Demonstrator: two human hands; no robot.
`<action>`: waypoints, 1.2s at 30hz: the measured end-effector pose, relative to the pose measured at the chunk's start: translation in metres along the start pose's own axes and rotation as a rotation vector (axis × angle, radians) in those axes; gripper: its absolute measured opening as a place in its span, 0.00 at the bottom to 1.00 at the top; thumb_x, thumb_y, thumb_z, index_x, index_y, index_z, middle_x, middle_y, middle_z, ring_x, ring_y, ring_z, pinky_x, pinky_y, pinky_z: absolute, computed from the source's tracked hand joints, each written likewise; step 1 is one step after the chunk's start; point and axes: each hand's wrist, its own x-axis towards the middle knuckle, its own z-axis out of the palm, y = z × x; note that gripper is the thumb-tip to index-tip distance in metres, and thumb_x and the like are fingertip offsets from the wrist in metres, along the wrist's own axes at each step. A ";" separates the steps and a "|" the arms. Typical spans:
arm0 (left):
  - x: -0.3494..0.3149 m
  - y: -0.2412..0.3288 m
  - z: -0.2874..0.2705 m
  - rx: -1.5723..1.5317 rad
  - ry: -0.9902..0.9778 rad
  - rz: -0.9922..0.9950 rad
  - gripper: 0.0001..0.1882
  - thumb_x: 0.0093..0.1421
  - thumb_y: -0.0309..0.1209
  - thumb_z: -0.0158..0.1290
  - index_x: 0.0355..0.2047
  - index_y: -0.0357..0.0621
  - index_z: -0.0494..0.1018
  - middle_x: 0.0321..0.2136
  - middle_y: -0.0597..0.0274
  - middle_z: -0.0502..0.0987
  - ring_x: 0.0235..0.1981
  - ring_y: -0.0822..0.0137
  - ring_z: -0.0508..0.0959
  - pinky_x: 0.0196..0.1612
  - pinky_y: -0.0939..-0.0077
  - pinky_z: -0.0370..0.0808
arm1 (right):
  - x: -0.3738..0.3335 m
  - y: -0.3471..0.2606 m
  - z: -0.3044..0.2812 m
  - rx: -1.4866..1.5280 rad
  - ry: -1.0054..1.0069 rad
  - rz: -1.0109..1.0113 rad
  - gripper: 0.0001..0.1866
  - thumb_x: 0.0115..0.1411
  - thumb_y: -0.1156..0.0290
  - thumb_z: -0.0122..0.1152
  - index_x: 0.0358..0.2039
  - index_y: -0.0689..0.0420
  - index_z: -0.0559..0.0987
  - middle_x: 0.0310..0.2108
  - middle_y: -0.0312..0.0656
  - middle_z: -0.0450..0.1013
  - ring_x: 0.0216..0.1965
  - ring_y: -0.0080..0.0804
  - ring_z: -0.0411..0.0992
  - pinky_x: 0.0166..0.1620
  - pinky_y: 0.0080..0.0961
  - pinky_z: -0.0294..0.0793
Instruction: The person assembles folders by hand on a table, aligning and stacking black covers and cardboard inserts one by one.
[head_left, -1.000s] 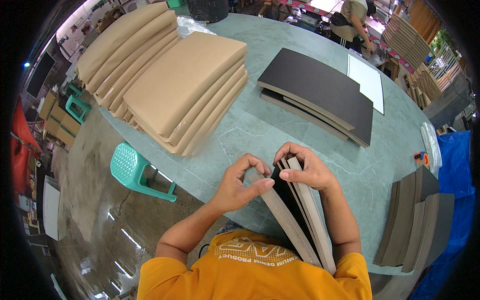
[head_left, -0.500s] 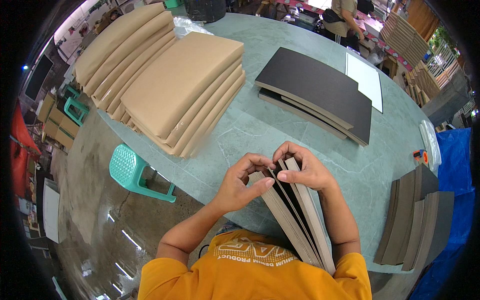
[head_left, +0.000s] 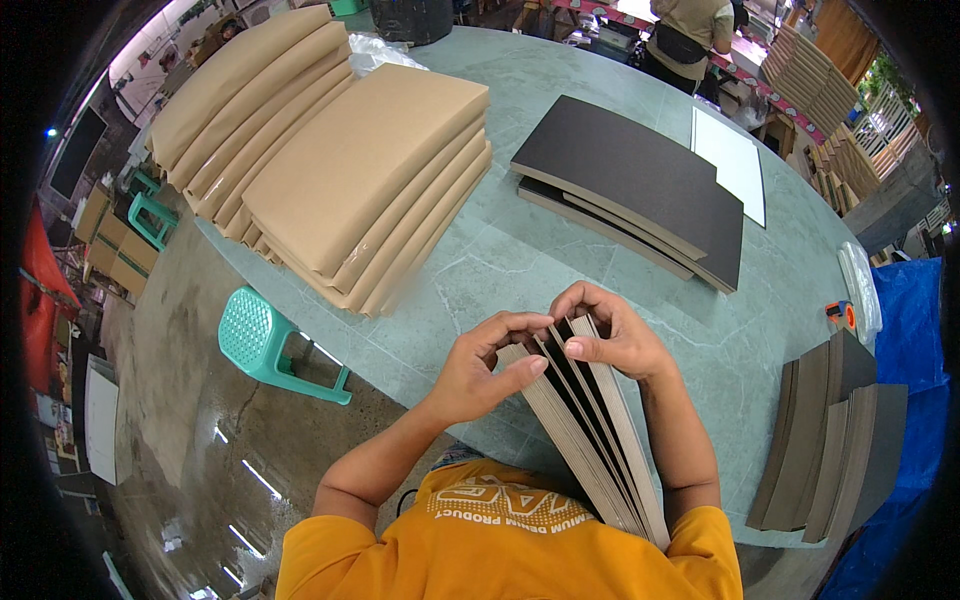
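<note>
Held on edge against my orange shirt is a stack of grey boards (head_left: 575,440) with black faces, fanned apart at the top. My left hand (head_left: 497,362) is closed on the upper corners of its left part, thumb on the near side. With thumb and fingers, my right hand (head_left: 615,335) grips the right part. Dark gaps show between several boards in the middle. Beyond my hands, a low pile of black-faced boards (head_left: 625,175) lies flat on the pale green table (head_left: 480,285).
Brown paper-wrapped packs (head_left: 365,165) are piled at the far left. White sheets (head_left: 730,165) lie at the back right. More boards (head_left: 830,440) stand at right, near a tape measure (head_left: 840,313). A green stool (head_left: 265,335) stands at left. A person (head_left: 690,40) works at the back.
The boards between my hands have spread a little, with more dark gaps showing. My right thumb has shifted slightly right. The person at the back has turned and moved.
</note>
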 end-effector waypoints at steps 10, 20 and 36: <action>0.004 -0.005 -0.004 -0.050 -0.062 -0.050 0.23 0.49 0.32 0.57 0.45 0.40 0.64 0.36 0.60 0.69 0.38 0.72 0.69 0.45 0.76 0.65 | -0.002 -0.001 -0.002 -0.016 -0.016 0.034 0.25 0.42 0.61 0.70 0.35 0.60 0.70 0.34 0.37 0.70 0.38 0.24 0.67 0.45 0.21 0.63; 0.006 -0.010 -0.003 -0.007 -0.076 0.082 0.23 0.54 0.31 0.54 0.49 0.39 0.62 0.38 0.61 0.69 0.41 0.71 0.69 0.47 0.74 0.66 | -0.011 -0.007 -0.001 -0.160 0.085 0.064 0.22 0.40 0.62 0.70 0.33 0.59 0.75 0.28 0.36 0.72 0.30 0.21 0.69 0.36 0.18 0.68; 0.011 0.003 -0.004 0.179 -0.136 0.047 0.21 0.53 0.33 0.53 0.48 0.40 0.69 0.39 0.58 0.71 0.42 0.68 0.70 0.48 0.73 0.65 | -0.014 -0.010 -0.011 0.012 -0.011 0.102 0.23 0.45 0.66 0.68 0.40 0.63 0.73 0.34 0.40 0.72 0.37 0.24 0.70 0.43 0.21 0.68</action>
